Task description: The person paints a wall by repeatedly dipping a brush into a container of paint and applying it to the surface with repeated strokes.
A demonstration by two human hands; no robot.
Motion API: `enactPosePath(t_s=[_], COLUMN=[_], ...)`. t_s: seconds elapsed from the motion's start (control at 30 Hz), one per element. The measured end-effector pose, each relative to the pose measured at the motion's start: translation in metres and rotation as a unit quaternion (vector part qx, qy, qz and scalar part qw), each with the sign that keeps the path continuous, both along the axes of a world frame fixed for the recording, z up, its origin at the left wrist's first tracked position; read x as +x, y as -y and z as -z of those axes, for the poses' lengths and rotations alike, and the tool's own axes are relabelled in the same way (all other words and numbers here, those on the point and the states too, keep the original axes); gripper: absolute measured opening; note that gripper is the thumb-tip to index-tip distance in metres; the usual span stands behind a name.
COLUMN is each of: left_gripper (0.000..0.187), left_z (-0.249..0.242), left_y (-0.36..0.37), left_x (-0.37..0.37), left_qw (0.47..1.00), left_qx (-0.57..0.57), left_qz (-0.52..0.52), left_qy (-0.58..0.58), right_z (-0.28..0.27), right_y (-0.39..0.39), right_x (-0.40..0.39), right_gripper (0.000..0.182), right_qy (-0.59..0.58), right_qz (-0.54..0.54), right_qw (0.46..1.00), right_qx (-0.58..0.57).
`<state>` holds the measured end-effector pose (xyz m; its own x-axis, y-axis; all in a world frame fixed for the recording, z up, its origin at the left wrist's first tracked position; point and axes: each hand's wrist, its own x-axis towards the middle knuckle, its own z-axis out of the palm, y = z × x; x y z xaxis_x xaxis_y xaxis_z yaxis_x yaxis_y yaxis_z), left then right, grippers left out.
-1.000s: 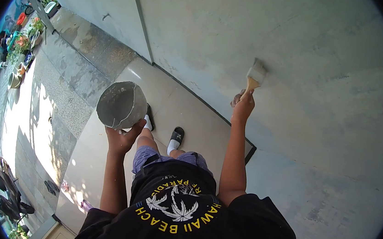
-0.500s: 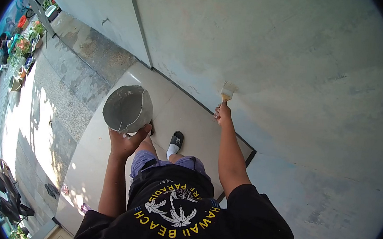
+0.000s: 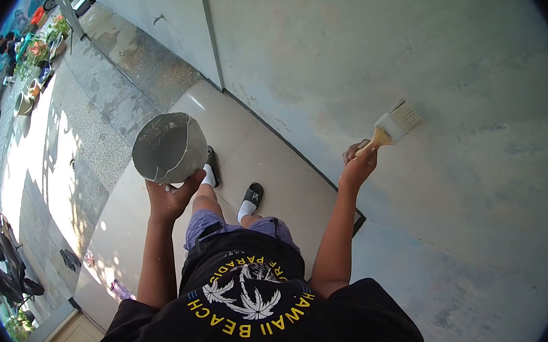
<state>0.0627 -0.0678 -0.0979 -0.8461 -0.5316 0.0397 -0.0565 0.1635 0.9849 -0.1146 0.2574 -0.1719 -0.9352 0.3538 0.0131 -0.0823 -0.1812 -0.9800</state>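
Observation:
My right hand point(image 3: 360, 163) is closed around the wooden handle of a wide paintbrush point(image 3: 394, 125). Its pale bristles point up and to the right and overlap the grey-green wall point(image 3: 446, 168), which has patchy, scuffed paint. On the other side, my left hand point(image 3: 174, 194) grips a round, grey-crusted bucket point(image 3: 169, 149) from below and the near side. The bucket's opening faces up toward me, and its inside is coated grey.
Beige floor tiles point(image 3: 239, 118) lie under my slippers, bordered by a dark skirting strip point(image 3: 283, 142) along the wall. At the left are a sunlit pavement, potted plants point(image 3: 37, 49) and a parked motorcycle point(image 3: 8, 257). Dark sandals point(image 3: 70, 259) lie on the ground.
My right hand has moved right and toward the wall's middle with the paintbrush, whose bristles now tilt rightward. The bucket in my left hand has shifted slightly left.

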Motion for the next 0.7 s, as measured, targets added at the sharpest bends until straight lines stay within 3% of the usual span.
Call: enactPosePath(t_s=[0.1,0.33,0.43,0.47,0.53,0.6,0.7], left_gripper=[0.051,0.054,0.055,0.055,0.055,0.055,0.054], left_z=[-0.001,-0.004,-0.011,-0.014,-0.016,-0.014,-0.01], left_y=[0.001,-0.006,-0.009,-0.01,-0.01,-0.005,-0.002], left_x=[-0.011,-0.032,-0.039,-0.039,-0.034,-0.029,-0.027], left_qw=[1.0,1.0,0.999,0.998,0.998,0.996,0.998], left_qx=[-0.017,-0.007,-0.019,-0.038,-0.022,-0.057,-0.042], left_qz=[0.012,0.029,0.04,0.054,0.051,0.05,0.026], left_qy=[0.002,-0.001,-0.002,-0.003,0.007,0.043,0.03], right_z=[0.044,0.145,0.173,0.18,0.204,0.196,0.151], right_y=[-0.006,0.029,0.035,0.035,0.027,0.017,0.006], right_x=[-0.027,-0.048,-0.058,-0.065,-0.082,-0.092,-0.096], right_gripper=[0.045,0.046,0.044,0.044,0.043,0.042,0.044], right_qy=[0.074,0.233,0.456,0.456,0.582,0.589,0.478], right_qz=[-0.061,-0.089,-0.143,-0.143,-0.076,-0.039,-0.165], right_qw=[0.995,0.968,0.869,0.869,0.789,0.786,0.838], right_qx=[-0.009,-0.022,-0.127,-0.132,-0.181,-0.184,-0.203])
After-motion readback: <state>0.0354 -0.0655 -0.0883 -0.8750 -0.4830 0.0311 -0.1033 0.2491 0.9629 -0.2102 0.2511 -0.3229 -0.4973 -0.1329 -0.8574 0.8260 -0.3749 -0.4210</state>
